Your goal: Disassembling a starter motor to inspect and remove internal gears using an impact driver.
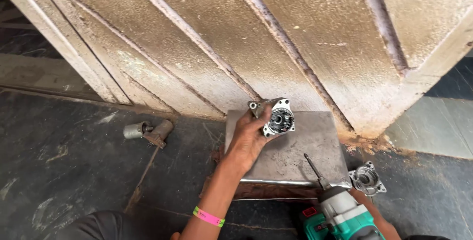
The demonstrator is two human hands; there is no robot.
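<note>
Now the left hand grips a metal motor housing above a steel plate; the right hand, mostly hidden, holds a green drill, a round cover just beside it.

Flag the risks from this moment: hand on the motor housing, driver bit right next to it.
1. The left hand alone grips the round metal motor housing above the flat steel plate; it may twist under torque.
2. The bit of the green and grey power driver points up toward that hand's fingers; a slip might jab them.
3. The loose aluminium end cover lies on the dark floor by the plate, easily kicked away.
</note>
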